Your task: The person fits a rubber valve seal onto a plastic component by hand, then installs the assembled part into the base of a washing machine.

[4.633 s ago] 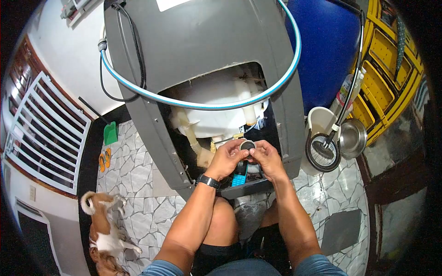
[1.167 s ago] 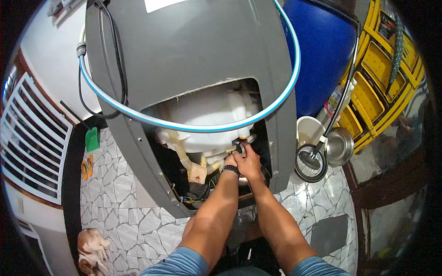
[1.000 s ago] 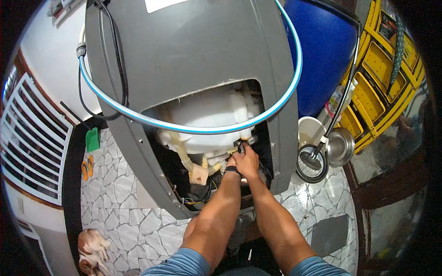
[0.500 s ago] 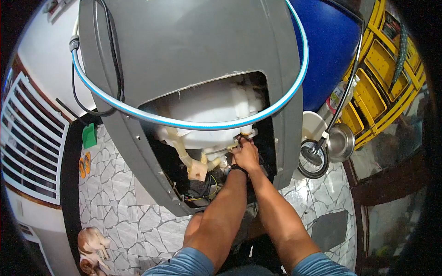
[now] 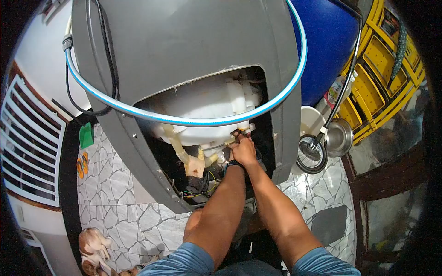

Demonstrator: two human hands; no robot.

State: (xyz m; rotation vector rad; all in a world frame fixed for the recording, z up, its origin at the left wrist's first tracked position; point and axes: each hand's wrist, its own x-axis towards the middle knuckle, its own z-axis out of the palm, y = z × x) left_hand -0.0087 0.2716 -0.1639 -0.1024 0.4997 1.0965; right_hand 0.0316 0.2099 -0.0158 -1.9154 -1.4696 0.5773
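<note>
The person's 2 hands, right hand (image 5: 245, 149) and mostly hidden left hand (image 5: 231, 157), have moved beneath the white tub (image 5: 198, 102), apparently shifting work there; finger grip cannot be told.

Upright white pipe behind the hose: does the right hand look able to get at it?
Probably yes: the right hand is inside the grey casing, just below the lower end of the white pipe, with no visible barrier between. The blue-striped hose crossing in front could hamper reaching higher.
</note>
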